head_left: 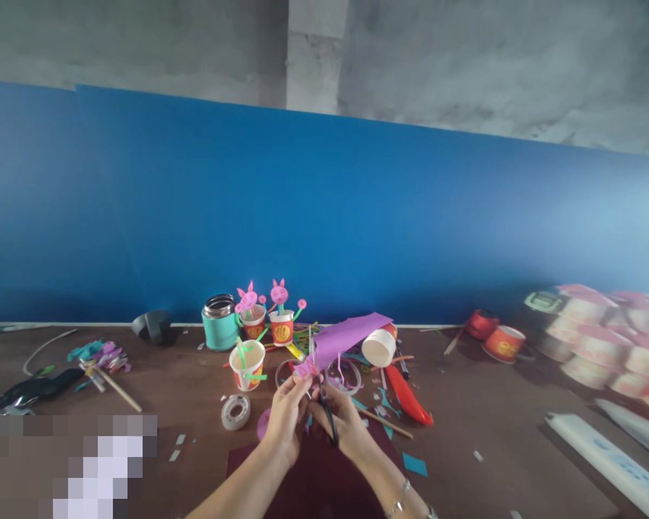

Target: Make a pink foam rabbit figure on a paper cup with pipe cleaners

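My left hand (289,414) is closed on the near end of a sheet of purple paper (351,336), which slants up and away to the right. In my right hand (346,422) are black-handled scissors (328,418), their blades upright against the paper close to my left fingertips. A thin purple strip hangs below the sheet. Left of my hands are a paper cup with green strips (247,366) and a roll of clear tape (235,412). Behind the paper a white and red cup (379,347) lies on its side. How far the blades are apart is hard to make out.
Two cups with pink paper animal figures (282,326) stand behind, beside a turquoise flask (220,324). A red pouch-like thing (409,396) and scraps lie right of my hands. Stacked cups (594,339) and a long white box (608,461) are far right. A blue partition (324,216) rises behind the table.
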Demonstrator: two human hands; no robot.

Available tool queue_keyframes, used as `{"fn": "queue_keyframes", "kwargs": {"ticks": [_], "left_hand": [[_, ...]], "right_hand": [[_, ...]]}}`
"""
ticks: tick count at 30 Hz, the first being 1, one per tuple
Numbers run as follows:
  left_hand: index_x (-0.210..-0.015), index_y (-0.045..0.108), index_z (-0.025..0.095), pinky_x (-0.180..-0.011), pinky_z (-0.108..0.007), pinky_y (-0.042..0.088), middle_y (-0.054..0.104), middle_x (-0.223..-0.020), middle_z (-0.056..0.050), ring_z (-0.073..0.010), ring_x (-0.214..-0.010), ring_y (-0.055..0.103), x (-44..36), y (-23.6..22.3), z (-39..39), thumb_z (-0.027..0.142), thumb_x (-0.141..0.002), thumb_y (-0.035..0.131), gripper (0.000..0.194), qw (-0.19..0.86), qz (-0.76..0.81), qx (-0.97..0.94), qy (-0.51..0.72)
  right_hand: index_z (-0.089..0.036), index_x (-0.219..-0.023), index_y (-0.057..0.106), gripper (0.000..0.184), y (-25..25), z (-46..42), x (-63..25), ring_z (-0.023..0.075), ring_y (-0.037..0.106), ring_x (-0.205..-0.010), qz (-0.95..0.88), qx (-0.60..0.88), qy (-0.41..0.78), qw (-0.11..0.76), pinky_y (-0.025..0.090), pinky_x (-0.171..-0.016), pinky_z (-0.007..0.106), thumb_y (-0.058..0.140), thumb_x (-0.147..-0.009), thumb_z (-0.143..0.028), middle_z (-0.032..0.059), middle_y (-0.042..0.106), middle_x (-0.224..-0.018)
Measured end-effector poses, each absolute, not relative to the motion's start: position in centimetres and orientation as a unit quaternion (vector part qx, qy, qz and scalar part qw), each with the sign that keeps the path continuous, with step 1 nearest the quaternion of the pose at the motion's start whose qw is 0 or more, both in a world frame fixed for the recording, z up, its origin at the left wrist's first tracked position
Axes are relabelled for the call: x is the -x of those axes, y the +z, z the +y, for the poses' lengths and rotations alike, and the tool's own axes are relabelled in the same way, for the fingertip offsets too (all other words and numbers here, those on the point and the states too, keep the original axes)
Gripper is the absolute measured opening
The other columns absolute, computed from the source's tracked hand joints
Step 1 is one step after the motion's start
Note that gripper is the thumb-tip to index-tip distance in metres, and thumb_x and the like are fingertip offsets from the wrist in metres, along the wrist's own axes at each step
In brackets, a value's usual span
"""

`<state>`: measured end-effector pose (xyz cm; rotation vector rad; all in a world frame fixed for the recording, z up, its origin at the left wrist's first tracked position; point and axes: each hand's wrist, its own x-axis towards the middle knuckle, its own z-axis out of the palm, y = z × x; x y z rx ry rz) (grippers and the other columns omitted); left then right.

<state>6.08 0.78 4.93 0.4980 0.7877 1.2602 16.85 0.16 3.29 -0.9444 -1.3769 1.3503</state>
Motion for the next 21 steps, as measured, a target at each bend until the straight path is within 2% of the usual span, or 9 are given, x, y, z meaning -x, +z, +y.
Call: {"fn": "queue_keyframes", "kwargs": {"ticks": [8,21], "left_hand": [[-0.058,0.043,0.018,-0.035,-0.016,0.012,0.030,-0.034,0.014,0.0000,-0.030,0.016,-5.93,4.63,1.01,0.042,-0.054,0.081,0.045,0.710,0.345,-0.238,0.566],[-0.059,0.044,0.019,-0.035,-0.016,0.011,0.028,-0.031,0.013,-0.0009,-0.030,0.015,-5.56,4.31,1.46,0.045,-0.058,0.078,0.043,0.698,0.356,-0.271,0.559]], "right_hand": [[-0.018,-0.068,0.048,0.038,3.25,0.23,-16.94,0.0066,0.041,-0.039,-0.593,0.391,0.517,0.479,0.029,-0.041,0.019,0.069,-0.073,-0.050,-0.0068,0.047,-0.046],[-0.018,-0.068,0.049,0.042,3.73,0.14,-16.85,0.0063,0.039,-0.033,-0.579,0.412,0.533,0.460,0.028,-0.037,0.019,0.070,-0.070,-0.054,-0.0073,0.045,-0.040]]}}
